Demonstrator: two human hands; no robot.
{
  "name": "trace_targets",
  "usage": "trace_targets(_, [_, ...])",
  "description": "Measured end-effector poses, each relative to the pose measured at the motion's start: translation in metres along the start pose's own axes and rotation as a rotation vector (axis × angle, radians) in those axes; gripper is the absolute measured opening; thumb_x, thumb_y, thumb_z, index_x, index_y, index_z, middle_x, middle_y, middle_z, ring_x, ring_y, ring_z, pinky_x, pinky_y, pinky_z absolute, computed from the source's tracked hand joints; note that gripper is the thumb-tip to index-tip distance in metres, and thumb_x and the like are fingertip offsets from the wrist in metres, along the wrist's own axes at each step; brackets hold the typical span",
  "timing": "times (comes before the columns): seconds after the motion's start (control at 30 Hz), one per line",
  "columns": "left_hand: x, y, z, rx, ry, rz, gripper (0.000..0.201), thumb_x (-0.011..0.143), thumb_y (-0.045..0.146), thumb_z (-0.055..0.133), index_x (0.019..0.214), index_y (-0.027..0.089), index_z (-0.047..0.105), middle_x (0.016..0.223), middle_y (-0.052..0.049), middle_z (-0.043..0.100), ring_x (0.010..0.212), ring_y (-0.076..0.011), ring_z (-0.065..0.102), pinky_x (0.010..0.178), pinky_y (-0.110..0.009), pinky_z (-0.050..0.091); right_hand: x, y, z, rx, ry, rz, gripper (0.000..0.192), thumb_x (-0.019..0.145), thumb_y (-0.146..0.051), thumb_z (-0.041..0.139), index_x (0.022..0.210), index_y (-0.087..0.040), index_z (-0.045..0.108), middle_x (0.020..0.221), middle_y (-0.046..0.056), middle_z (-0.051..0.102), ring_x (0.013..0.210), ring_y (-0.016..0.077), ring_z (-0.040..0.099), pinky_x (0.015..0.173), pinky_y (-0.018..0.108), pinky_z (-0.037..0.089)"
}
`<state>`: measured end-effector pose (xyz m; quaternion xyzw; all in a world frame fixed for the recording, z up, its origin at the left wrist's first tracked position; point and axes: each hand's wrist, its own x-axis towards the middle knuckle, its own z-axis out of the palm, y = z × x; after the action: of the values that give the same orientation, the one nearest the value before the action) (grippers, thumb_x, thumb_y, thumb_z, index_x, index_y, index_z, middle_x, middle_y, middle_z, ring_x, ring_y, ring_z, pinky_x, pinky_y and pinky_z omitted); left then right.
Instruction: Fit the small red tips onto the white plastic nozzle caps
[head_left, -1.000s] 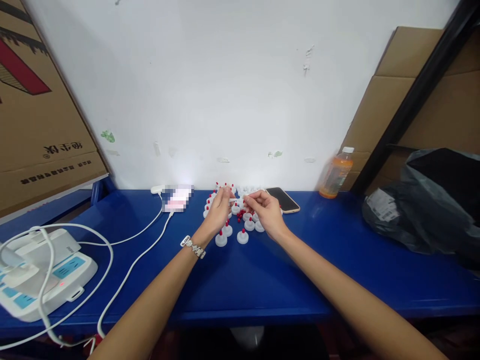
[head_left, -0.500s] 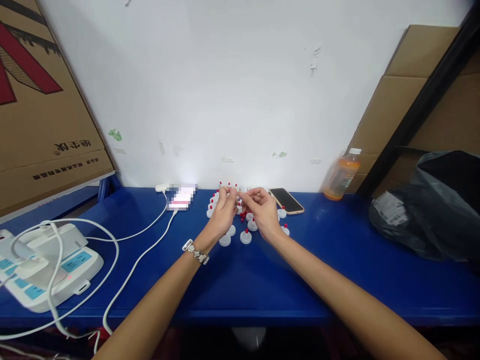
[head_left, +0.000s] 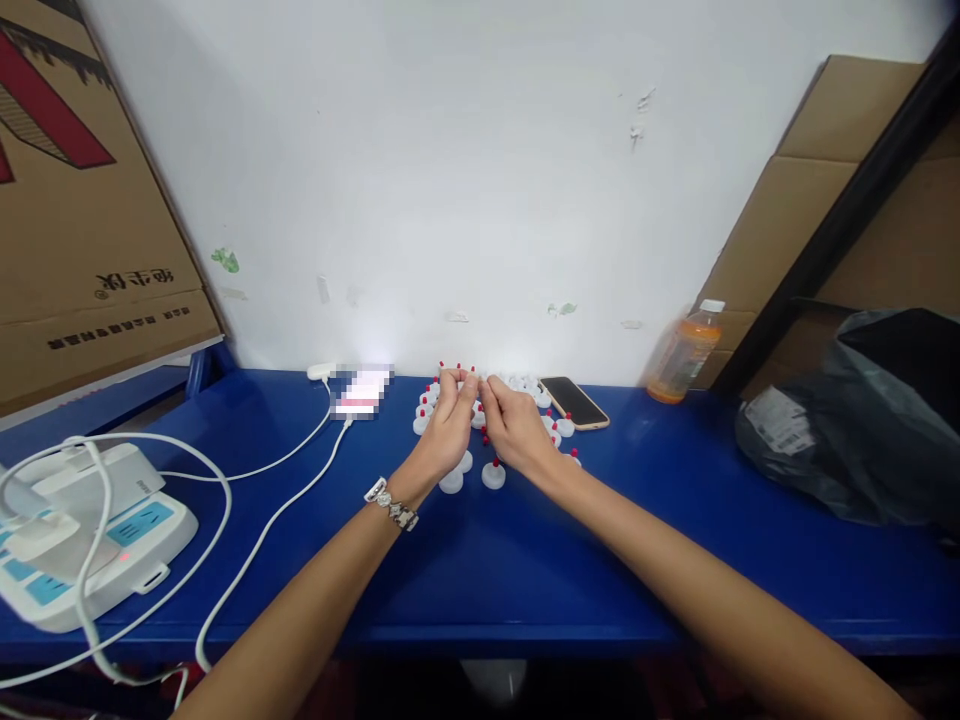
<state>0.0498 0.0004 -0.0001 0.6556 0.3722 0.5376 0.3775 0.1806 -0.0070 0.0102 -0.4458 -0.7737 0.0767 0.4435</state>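
Observation:
My left hand (head_left: pixel 447 428) is closed, with thumb and forefinger pinched together above the table. Close beside it, my right hand (head_left: pixel 516 420) is closed too, its fingertips almost meeting the left ones. Whatever lies between the fingers is hidden. Around both hands stand several white round caps with red tips, one of them a white cap (head_left: pixel 493 476) in front of the right hand. A plain white cap (head_left: pixel 451 482) without a red tip sits below the left wrist. Small loose red tips (head_left: pixel 486 438) lie between the hands, partly covered.
A phone (head_left: pixel 576 402) lies to the right of the caps, and a bottle of orange drink (head_left: pixel 684 355) leans by the wall. A power strip (head_left: pixel 142 540) with looping white cables fills the left. A dark plastic bag (head_left: pixel 862 420) lies at the right on the blue table (head_left: pixel 600 570).
My right hand has moved slightly left, and its fingers have curled in tighter against the left fingertips. More white caps behind it now show. The left hand stays nearly in place.

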Motion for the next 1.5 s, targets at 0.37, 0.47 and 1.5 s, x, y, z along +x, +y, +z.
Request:
trace_targets(0.37, [0.022, -0.008, -0.042, 0.337, 0.042, 0.103, 0.043, 0.101, 0.055, 0.032, 0.12, 0.021, 0.051, 0.12, -0.008, 0.057, 0.113, -0.0207, 0.053, 0.098, -0.036, 0.042, 0.062, 0.046, -0.03, 0.122, -0.004, 0.136, 0.022, 0.088, -0.037, 0.063, 0.081, -0.016, 0.063, 0.069, 0.001, 0.064, 0.063, 0.0121, 0.056, 0.06, 0.023, 0.042])
trace_targets(0.47, [0.023, -0.012, -0.052, 0.531, 0.036, 0.177, 0.034, 0.102, 0.047, 0.037, 0.108, 0.02, 0.057, 0.112, -0.007, 0.059, 0.112, -0.0214, 0.053, 0.103, -0.039, 0.04, 0.087, 0.071, -0.022, -0.199, -0.211, 0.199, 0.01, 0.083, -0.024, 0.064, 0.086, -0.015, 0.068, 0.081, 0.005, 0.072, 0.071, 0.0138, 0.063, 0.064, 0.023, 0.044])
trace_targets(1.5, [0.014, -0.017, -0.044, 0.707, -0.085, 0.185, 0.035, 0.101, 0.048, 0.037, 0.1, 0.022, 0.061, 0.11, -0.007, 0.056, 0.113, -0.0248, 0.052, 0.1, -0.044, 0.045, 0.089, 0.079, 0.004, -0.471, -0.432, 0.183, 0.026, 0.085, -0.041, 0.062, 0.099, -0.021, 0.072, 0.092, 0.005, 0.075, 0.092, 0.0224, 0.067, 0.089, 0.035, 0.042])
